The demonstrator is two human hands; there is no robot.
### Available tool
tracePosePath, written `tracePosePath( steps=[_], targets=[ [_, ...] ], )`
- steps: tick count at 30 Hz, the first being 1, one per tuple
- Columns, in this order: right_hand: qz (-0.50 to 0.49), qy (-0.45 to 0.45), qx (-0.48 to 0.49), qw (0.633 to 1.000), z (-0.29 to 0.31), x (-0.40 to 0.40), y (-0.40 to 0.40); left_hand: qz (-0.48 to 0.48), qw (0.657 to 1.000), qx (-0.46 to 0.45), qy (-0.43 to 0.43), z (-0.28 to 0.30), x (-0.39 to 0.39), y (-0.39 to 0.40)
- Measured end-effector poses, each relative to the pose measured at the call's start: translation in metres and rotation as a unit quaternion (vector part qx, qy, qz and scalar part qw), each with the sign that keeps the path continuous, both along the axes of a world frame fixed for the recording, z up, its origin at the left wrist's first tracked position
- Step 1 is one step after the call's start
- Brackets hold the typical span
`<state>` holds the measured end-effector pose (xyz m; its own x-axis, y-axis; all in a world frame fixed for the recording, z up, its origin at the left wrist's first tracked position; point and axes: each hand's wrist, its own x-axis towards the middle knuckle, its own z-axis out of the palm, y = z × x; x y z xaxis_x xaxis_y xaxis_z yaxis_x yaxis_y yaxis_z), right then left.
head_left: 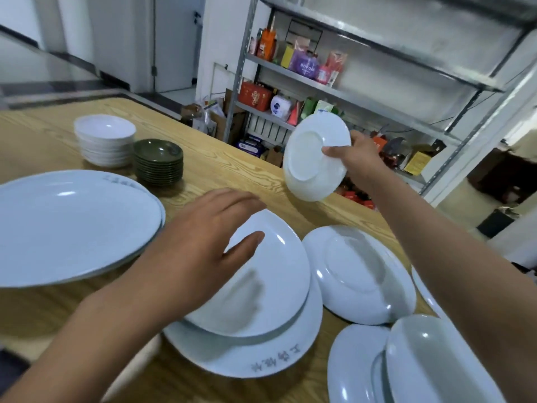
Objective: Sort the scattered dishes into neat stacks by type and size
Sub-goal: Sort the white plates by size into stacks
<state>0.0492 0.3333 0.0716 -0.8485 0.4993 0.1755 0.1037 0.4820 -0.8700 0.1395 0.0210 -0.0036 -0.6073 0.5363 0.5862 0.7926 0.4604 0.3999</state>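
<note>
Bright, even indoor light; small glints on the white plates; slight motion blur; wide-angle bending at edges.

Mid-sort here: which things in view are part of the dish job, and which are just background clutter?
Job: small white plate in right hand; white plate under left hand; upside-down plate; oval platters; white bowls; green saucers.

Not job: shelf rack; packaged goods.

White plates, white bowls, dark green saucers, light wood-grain table.
</note>
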Motion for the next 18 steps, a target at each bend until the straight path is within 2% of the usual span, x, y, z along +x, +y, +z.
tracePosePath(
  steps=[2,4,6,9,11,14,16,18],
  targets=[
    [0.018,0.026,0.108,0.994,0.009,0.017,-0.035,0.022,0.999,0.036,0.005,0.006,0.008,-0.012],
    [0.075,0.065,0.227,0.969,0.014,0.04,-0.069,0.046,0.996,0.075,0.006,0.01,0.013,-0.024],
    [0.147,0.107,0.385,0.905,0.012,0.066,-0.103,0.08,0.991,0.107,0.014,0.012,0.018,-0.038],
    [0.214,0.197,0.56,0.776,0.0,0.087,-0.136,0.128,0.981,0.141,0.036,0.011,0.022,-0.059],
    [0.232,0.246,0.6,0.725,-0.006,0.096,-0.155,0.141,0.978,0.149,0.042,0.007,0.023,-0.072],
    [0.268,0.297,0.607,0.687,-0.011,0.103,-0.184,0.122,0.981,0.146,0.038,0.001,0.023,-0.089],
    [0.289,0.317,0.599,0.676,-0.014,0.104,-0.203,0.113,0.985,0.115,0.063,-0.006,0.021,-0.099],
    [0.301,0.31,0.592,0.68,-0.017,0.101,-0.221,0.113,0.984,0.11,0.08,-0.012,0.018,-0.111]
  ],
)
